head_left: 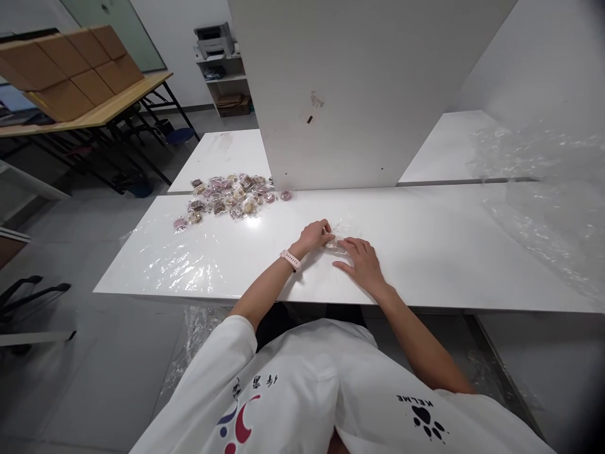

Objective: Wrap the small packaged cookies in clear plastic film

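A small clear plastic packet [336, 244] lies on the white tabletop [439, 252] in front of me; what it holds is too small to make out. My left hand [316, 236], with a pink watch band at the wrist, pinches the packet's left end between thumb and finger. From the other side my right hand [363, 260] rests its fingertips on the packet, the thumb spread away toward the table's front edge. Up and to the left lies a loose pile of small round items in clear wrappers [231, 197], pink, brown and yellowish.
Clear plastic film [182, 261] covers the table's left part, and more crumpled film [558, 202] lies at the right. A tall white panel [350, 94] stands along the back. Cardboard boxes [66, 69] sit on a wooden table at the far left; a printer [215, 43] stands on a shelf.
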